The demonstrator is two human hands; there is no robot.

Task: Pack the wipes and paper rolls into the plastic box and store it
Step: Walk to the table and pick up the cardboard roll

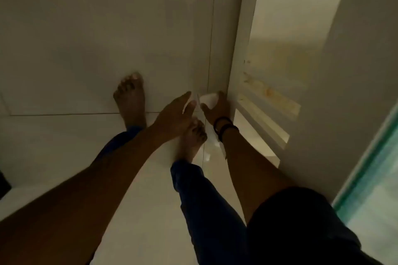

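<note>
My right hand (pixel 217 106) is curled around a small white thing (pixel 208 100), fingers over its far side and thumb under its near edge; it looks like a paper roll, but the picture is dim and blurred and I cannot say for sure, nor which way its long axis runs. No print or label on it can be read. Dark bands (pixel 225 128) circle that wrist. My left hand (pixel 175 114) is flat and spread, fingers stretched toward the white thing, fingertips just beside it, gripping nothing that I can see. Both hands hang low over the pale tiled floor (pixel 64 146), above my bare right foot (pixel 192 137); my bare left foot (pixel 130 98) is planted farther ahead. Just right of my right hand stands a white cabinet edge (pixel 237 49) with a lit, stained panel (pixel 280 60) beside it. A greenish glass pane (pixel 370 189) lies at far right.
</note>
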